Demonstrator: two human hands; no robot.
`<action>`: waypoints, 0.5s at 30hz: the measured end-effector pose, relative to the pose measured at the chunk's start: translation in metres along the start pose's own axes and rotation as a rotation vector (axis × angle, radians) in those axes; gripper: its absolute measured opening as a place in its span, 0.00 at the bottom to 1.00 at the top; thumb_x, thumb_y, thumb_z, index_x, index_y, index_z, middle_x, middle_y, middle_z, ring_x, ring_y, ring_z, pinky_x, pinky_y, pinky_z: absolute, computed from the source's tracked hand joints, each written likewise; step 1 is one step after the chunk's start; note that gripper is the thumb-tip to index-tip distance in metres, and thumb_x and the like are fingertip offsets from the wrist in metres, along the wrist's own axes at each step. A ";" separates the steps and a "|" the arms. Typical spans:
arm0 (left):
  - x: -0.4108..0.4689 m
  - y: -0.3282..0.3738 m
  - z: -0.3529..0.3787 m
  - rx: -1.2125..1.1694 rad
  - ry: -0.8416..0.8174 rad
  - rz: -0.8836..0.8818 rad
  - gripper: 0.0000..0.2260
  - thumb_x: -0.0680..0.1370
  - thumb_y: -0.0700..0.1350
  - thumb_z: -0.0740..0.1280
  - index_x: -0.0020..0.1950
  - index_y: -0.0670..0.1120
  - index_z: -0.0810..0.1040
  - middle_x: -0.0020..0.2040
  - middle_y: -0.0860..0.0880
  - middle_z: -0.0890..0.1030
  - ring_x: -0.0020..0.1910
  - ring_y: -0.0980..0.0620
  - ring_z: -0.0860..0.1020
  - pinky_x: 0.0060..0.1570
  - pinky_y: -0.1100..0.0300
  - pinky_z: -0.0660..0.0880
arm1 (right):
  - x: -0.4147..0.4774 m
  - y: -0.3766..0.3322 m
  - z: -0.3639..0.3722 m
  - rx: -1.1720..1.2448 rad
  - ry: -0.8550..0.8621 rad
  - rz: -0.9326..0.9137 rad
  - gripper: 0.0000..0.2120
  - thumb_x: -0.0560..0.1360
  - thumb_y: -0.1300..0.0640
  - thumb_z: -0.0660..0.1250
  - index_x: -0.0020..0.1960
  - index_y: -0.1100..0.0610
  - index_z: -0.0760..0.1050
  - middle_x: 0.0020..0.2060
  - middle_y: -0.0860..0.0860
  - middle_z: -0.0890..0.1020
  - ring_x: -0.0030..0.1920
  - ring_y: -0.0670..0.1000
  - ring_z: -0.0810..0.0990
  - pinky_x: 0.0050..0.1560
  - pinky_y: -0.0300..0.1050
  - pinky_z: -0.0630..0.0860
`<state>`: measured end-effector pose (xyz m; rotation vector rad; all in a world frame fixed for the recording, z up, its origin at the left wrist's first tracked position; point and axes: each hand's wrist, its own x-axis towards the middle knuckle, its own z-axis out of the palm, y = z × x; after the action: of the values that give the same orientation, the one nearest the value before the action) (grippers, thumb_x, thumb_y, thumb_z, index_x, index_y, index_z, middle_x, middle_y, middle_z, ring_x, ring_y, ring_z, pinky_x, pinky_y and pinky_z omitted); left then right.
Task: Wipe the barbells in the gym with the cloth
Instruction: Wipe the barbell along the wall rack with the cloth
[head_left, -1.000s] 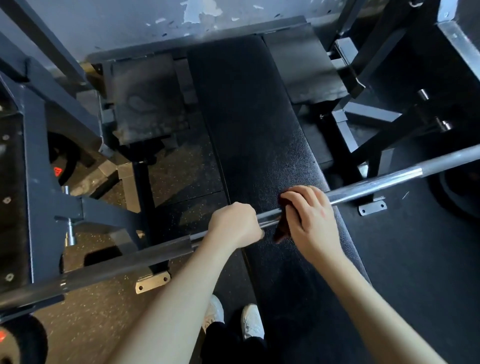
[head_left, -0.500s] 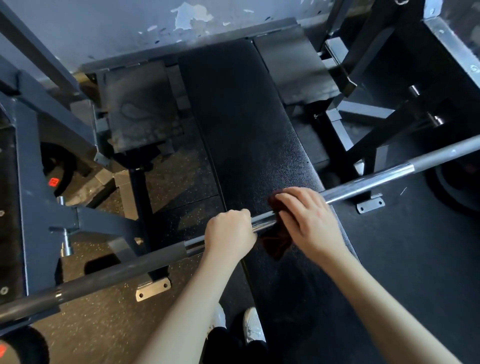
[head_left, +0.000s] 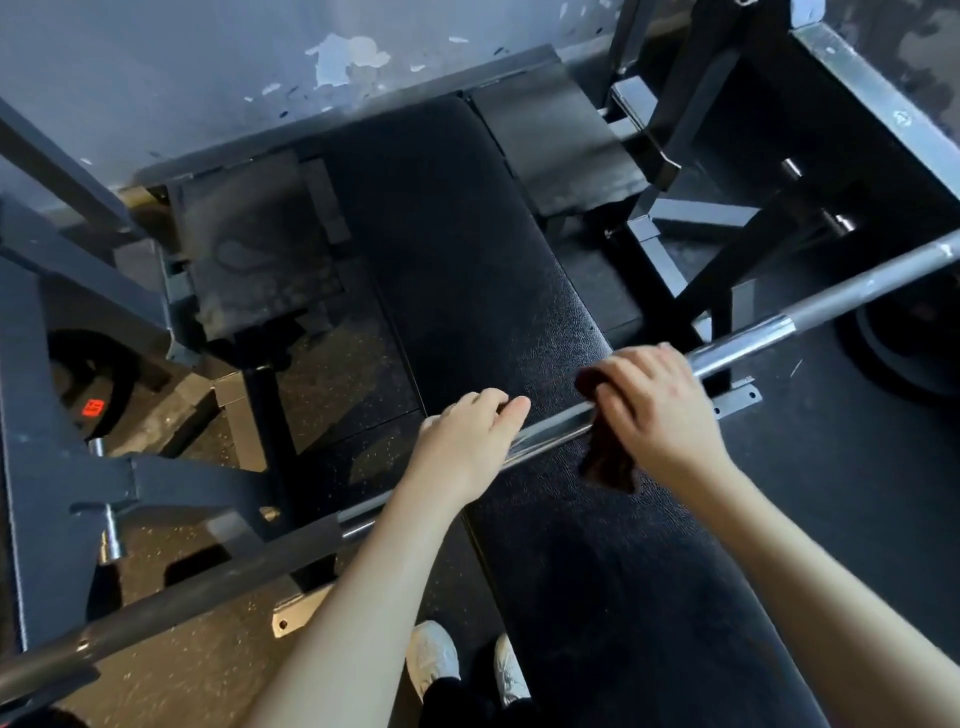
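A long steel barbell (head_left: 737, 345) runs diagonally across the view, from lower left to upper right, above a black padded bench (head_left: 467, 270). My left hand (head_left: 462, 441) lies over the bar near its middle, fingers extended past it and loosened. A dark brown cloth (head_left: 605, 462) is draped over the bar just to the right. My right hand (head_left: 660, 410) grips the cloth around the bar, and the cloth's lower end hangs below the bar.
Dark steel rack uprights and braces (head_left: 57, 415) stand at the left and right (head_left: 691, 197). A black weight plate (head_left: 88, 384) with red marking leans at the left. My white shoes (head_left: 431, 657) stand beside the bench on the speckled rubber floor.
My right hand has slid the cloth rightward along the bar, away from my left hand. My left hand's fingers have loosened from a closed grip to lying over the bar.
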<state>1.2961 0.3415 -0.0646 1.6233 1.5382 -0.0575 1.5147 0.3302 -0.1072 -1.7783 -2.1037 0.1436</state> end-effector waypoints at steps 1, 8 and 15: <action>0.001 0.003 0.004 0.085 0.007 0.025 0.21 0.83 0.57 0.46 0.65 0.51 0.73 0.60 0.52 0.76 0.61 0.48 0.72 0.64 0.50 0.65 | 0.005 0.013 -0.003 -0.020 0.049 0.129 0.18 0.79 0.49 0.56 0.55 0.58 0.79 0.51 0.54 0.80 0.54 0.59 0.76 0.63 0.55 0.68; 0.006 0.005 0.008 0.336 0.066 0.070 0.14 0.84 0.51 0.50 0.54 0.48 0.74 0.51 0.50 0.77 0.53 0.47 0.75 0.60 0.48 0.69 | -0.017 -0.021 0.002 0.086 0.043 0.027 0.15 0.77 0.52 0.62 0.59 0.58 0.77 0.59 0.52 0.78 0.64 0.56 0.72 0.70 0.54 0.65; 0.010 0.029 -0.001 0.283 -0.032 0.232 0.17 0.80 0.58 0.62 0.64 0.52 0.76 0.57 0.54 0.77 0.58 0.51 0.74 0.61 0.53 0.69 | 0.023 0.082 -0.021 -0.131 0.090 0.261 0.22 0.80 0.48 0.53 0.51 0.60 0.81 0.54 0.56 0.80 0.57 0.61 0.76 0.67 0.58 0.65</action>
<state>1.3223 0.3542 -0.0538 2.0054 1.3534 -0.1801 1.5949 0.3649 -0.1087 -2.0905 -1.8498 -0.0055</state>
